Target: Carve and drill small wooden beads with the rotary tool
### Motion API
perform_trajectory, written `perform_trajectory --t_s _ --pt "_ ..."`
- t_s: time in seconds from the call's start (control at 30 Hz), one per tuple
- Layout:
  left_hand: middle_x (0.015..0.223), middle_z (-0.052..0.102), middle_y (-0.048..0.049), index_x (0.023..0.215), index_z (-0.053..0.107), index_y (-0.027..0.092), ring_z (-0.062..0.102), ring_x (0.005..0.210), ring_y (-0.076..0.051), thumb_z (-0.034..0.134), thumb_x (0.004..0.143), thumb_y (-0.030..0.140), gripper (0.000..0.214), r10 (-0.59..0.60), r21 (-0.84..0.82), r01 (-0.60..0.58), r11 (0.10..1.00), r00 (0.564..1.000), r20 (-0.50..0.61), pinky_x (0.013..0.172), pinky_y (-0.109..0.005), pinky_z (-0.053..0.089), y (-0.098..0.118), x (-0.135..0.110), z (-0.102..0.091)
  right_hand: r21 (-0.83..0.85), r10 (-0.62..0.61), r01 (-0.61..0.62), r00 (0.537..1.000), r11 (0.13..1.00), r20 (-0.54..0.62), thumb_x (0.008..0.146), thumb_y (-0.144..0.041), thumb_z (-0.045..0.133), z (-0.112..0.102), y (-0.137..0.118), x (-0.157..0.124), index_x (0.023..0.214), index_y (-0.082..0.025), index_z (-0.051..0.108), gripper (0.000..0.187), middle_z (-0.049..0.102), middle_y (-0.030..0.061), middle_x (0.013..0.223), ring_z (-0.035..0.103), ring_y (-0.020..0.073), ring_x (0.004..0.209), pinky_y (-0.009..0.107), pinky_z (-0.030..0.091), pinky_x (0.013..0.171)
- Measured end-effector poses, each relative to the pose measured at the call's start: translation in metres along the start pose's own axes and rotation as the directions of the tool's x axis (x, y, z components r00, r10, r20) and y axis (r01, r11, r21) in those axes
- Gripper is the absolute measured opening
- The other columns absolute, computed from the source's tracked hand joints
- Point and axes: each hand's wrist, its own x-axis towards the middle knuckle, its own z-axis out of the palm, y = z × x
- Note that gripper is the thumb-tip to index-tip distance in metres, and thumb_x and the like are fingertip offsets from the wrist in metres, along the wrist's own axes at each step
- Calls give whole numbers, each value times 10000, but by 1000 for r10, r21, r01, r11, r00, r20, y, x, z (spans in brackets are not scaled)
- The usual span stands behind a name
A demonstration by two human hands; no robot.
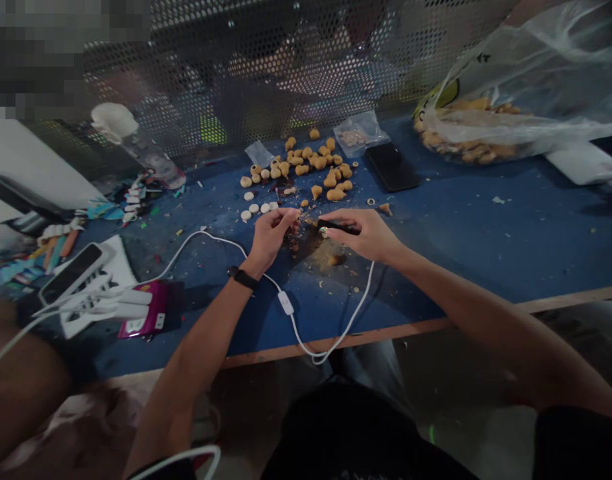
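My right hand [369,233] is closed round a short black handheld tool [340,227], its tip pointing left. A white cable [362,299] runs from below that hand and carries a small inline switch [285,303]. Close by on the left, my left hand [273,237] has its thumb and fingers pinched together; what they hold is too small to make out. Pale brown dust [322,253] and a small brown piece [335,260] lie under and between the hands. Just beyond are many rounded tan pieces [319,160] and several white discs [254,209].
A black phone [392,167] lies right of the tan pieces, beside a small clear bag [359,133]. A large plastic bag [479,130] of tan pieces stands back right. Left are a magenta power block [149,310] with plugs and another phone [72,273]. Perforated metal [286,73] edges the back.
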Motion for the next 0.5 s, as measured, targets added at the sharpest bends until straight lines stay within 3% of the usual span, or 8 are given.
perform_trajectory --t_s 0.5 --pt "755 732 -19 910 803 193 639 659 -101 832 806 568 390 14 -23 -14 1000 1000 12 651 -230 538 -2 1 -1 -3 17 -17 1000 1000 14 929 -389 710 -1 -1 0 1187 -255 814 309 804 65 1201 753 312 1135 476 600 1030"
